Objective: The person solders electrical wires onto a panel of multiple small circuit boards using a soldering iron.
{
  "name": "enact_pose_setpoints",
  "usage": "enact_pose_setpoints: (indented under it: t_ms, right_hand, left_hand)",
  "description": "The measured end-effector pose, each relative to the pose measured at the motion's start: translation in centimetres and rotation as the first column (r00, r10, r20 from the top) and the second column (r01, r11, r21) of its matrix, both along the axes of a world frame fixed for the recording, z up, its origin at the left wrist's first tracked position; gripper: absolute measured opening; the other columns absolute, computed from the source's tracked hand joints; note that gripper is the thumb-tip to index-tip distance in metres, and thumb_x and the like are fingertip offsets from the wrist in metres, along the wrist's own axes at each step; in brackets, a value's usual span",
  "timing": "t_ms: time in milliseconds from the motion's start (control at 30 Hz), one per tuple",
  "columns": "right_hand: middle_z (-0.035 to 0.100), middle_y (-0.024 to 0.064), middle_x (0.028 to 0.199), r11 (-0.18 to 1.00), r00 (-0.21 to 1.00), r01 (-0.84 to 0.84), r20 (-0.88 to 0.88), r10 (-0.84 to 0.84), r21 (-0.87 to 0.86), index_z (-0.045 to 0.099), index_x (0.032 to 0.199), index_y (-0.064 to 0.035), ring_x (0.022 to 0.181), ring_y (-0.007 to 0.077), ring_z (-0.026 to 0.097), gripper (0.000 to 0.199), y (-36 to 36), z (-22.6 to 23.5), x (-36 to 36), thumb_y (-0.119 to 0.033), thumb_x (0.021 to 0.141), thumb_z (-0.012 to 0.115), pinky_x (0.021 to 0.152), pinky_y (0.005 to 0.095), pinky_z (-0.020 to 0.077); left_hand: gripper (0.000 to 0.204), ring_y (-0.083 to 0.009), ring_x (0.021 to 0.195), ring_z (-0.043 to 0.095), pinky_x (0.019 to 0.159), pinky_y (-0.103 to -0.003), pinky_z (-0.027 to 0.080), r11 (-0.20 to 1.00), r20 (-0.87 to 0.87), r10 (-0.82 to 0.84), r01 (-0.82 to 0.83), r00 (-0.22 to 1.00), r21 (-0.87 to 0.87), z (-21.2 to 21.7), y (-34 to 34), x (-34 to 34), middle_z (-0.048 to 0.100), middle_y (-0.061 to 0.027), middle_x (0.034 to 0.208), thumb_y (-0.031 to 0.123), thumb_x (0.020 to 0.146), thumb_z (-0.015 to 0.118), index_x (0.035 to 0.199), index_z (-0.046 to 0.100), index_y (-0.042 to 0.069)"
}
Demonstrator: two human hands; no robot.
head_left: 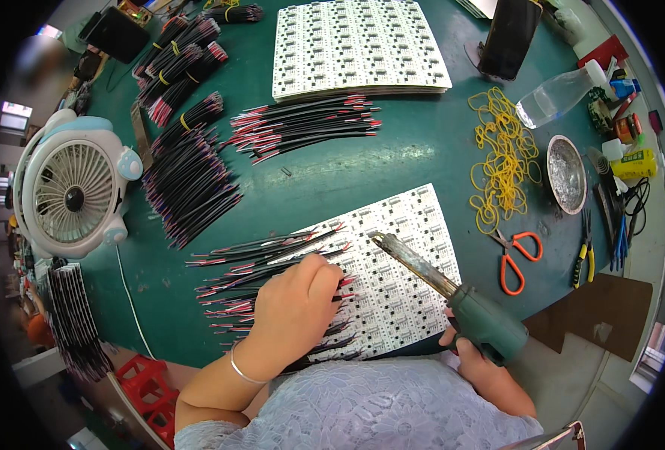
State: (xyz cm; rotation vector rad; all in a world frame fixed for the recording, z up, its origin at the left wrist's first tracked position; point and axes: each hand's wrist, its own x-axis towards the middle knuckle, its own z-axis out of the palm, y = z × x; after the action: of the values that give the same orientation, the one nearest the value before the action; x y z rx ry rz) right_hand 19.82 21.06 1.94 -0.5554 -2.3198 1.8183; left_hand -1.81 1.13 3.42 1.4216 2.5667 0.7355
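Observation:
My right hand (471, 358) is wrapped round the green handle of a soldering gun (490, 322). The gun's metal barrel slants up and left, its tip above a white circuit board panel (404, 262). Rows of small dark parts cover the panel. My left hand (299, 311) is closed over the panel's left side, pinching a short black wire (343, 297) near the board; its fingertips are partly hidden. Around that hand, several black wires with red and white ends (235, 289) lie across the panel's left edge and stick out over the green table.
Stacked panels (359, 45) and loose wires (310, 124) lie at the back. Wire bundles (190, 180) and a fan (73, 195) stand left. To the right are yellow rubber bands (501, 157), orange-handled scissors (520, 262), a metal bowl (565, 176), a bottle (561, 94) and pliers (584, 255).

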Motion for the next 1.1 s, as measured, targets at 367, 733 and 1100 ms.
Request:
enact_pose_setpoints:
  t_ms: [367,733,1100]
  right_hand:
    - [0.064,0.0104,0.084,0.998,0.998,0.055,0.046,-0.053,-0.040,0.063,0.102,0.0025,0.062,0.0169,0.065,0.022,-0.8,0.4,0.6,-0.001,0.080,0.063,0.057,0.0288,0.0525]
    - [0.063,0.0077,0.082,0.897,0.981,-0.194,0.095,0.171,0.396,0.056,0.114,0.0008,0.069,0.0167,0.063,0.030,-0.2,0.5,0.7,-0.004,0.084,0.056,0.066,0.0315,0.0515]
    - [0.065,0.0096,0.085,0.927,0.987,-0.157,0.084,0.136,0.342,0.063,0.103,-0.0006,0.069,0.0213,0.065,0.025,0.0,1.1,0.4,-0.005,0.079,0.064,0.064,0.0327,0.0519]
  left_hand:
    - [0.037,-0.0257,0.072,0.060,0.059,-0.035,0.049,0.990,-0.050,-0.067,0.072,0.997,0.120,-3.1,0.2,-0.2,0.058,-0.0073,0.088,0.001,0.059,0.068,0.095,0.066,0.007]
    - [0.026,-0.0223,0.081,0.060,0.067,-0.033,0.048,0.987,-0.075,-0.105,0.113,0.992,0.110,-3.1,0.3,-0.3,0.057,-0.0056,0.090,0.011,0.075,0.063,0.101,0.065,0.006]
    - [0.026,-0.0168,0.063,0.060,0.051,-0.030,0.045,0.992,-0.067,-0.111,0.114,0.992,0.045,-2.5,0.0,-0.3,0.057,-0.0041,0.090,0.012,0.075,0.063,0.101,0.063,0.009]
